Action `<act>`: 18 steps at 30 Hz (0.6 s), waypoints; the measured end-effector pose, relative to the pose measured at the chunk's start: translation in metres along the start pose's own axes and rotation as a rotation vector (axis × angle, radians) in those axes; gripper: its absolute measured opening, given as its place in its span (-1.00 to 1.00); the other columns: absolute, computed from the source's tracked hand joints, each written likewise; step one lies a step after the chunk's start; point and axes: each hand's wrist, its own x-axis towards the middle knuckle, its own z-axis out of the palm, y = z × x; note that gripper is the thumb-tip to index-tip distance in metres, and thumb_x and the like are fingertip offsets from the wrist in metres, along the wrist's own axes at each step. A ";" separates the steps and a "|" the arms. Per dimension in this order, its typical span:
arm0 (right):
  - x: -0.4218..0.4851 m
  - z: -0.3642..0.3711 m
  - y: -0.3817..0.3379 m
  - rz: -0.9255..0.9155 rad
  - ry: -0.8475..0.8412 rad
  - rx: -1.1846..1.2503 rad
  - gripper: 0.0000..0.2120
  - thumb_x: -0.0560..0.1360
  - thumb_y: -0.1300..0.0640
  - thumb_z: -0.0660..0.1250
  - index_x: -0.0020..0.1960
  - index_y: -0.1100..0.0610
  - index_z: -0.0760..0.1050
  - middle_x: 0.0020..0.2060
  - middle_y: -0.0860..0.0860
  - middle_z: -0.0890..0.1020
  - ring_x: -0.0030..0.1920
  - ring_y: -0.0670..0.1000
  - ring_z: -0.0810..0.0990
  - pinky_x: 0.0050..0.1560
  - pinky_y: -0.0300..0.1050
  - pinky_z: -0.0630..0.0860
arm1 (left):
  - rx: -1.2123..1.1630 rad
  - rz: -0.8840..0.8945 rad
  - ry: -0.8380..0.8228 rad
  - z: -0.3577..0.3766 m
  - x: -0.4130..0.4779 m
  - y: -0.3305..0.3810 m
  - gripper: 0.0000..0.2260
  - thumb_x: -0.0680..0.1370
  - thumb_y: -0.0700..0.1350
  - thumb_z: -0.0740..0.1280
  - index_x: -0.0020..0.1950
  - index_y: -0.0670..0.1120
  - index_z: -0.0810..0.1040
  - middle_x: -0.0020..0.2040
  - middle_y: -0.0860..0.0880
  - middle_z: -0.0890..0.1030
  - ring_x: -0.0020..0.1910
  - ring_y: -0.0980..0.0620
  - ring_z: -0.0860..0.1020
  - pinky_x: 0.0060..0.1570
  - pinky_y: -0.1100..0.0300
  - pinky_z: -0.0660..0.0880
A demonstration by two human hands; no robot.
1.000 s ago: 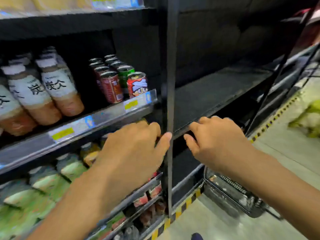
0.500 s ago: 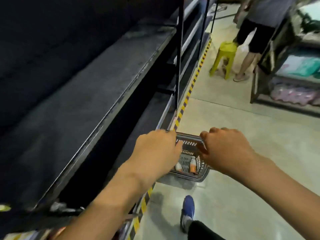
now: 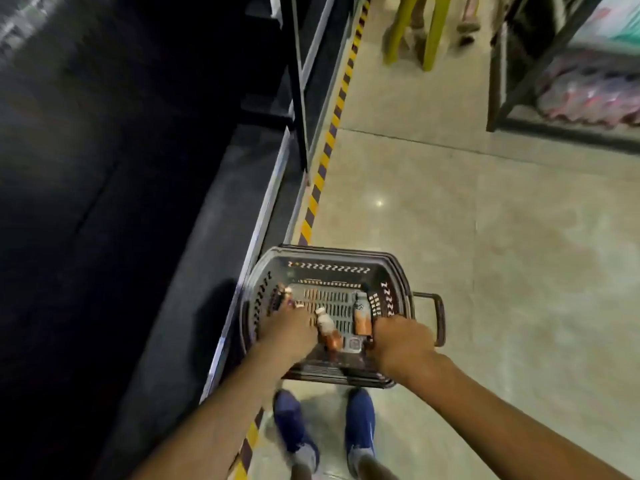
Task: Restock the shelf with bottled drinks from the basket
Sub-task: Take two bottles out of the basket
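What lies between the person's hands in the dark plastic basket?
Head view: an orange white-capped drink bottle by the left hand, another orange bottle by the right hand.

Nothing legible; labels on the bottles (image 3: pixel 362 322) too blurred.

We see a pale tiled floor (image 3: pixel 485 271) with a small glint of light on it, and a yellow-and-black striped tape (image 3: pixel 317 188) running along its left edge. Two blue shoes (image 3: pixel 360 420) stand at the bottom. Farther off we find a yellow-green stool (image 3: pixel 420 26), blurred feet (image 3: pixel 467 26) beside it, and a dark rack (image 3: pixel 502 81) holding pink wrapped packs (image 3: pixel 595 95).
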 end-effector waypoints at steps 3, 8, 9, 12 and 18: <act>0.108 0.071 -0.010 0.033 -0.043 -0.093 -0.62 0.51 0.00 0.35 0.31 0.05 0.48 0.21 0.05 0.59 0.22 0.12 0.56 0.13 -0.01 0.47 | 0.129 -0.047 -0.059 0.071 0.097 -0.027 -0.50 0.61 -0.02 0.21 0.54 0.01 0.23 0.31 -0.16 0.53 0.25 -0.16 0.52 0.20 -0.07 0.44; 0.274 0.206 -0.035 0.042 -0.158 -0.189 -0.59 0.50 0.05 0.38 0.33 0.06 0.49 0.23 0.05 0.57 0.25 0.13 0.51 0.15 0.04 0.46 | 0.033 -0.132 -0.134 0.203 0.254 -0.070 -0.46 0.59 -0.04 0.24 0.55 -0.04 0.17 0.24 -0.15 0.56 0.14 -0.16 0.57 0.11 -0.04 0.53; 0.305 0.233 -0.039 0.040 -0.169 -0.186 -0.55 0.50 0.06 0.38 0.37 0.07 0.46 0.26 0.07 0.55 0.28 0.15 0.49 0.22 0.09 0.45 | -0.041 -0.156 -0.140 0.229 0.283 -0.077 -0.49 0.57 -0.04 0.26 0.51 -0.04 0.25 0.23 -0.14 0.56 0.12 -0.15 0.58 0.11 -0.03 0.53; 0.390 0.307 -0.048 0.105 -0.218 0.062 -0.24 0.51 -0.03 0.39 0.57 0.13 0.13 0.46 0.16 0.36 0.44 0.22 0.35 0.41 0.19 0.34 | -0.295 -0.280 -0.139 0.296 0.362 -0.093 -0.65 0.57 -0.01 0.32 0.33 -0.08 0.46 0.15 -0.11 0.57 0.02 -0.07 0.56 0.00 0.07 0.52; 0.490 0.416 -0.069 0.360 -0.188 0.602 -0.04 0.50 -0.26 0.33 0.62 0.09 -0.17 0.56 0.18 0.16 0.52 0.24 0.22 0.45 0.18 0.25 | -0.537 -0.407 -0.108 0.388 0.466 -0.104 -0.44 0.42 0.08 0.51 0.35 -0.05 0.45 0.25 -0.11 0.55 0.18 -0.13 0.55 -0.10 0.13 0.43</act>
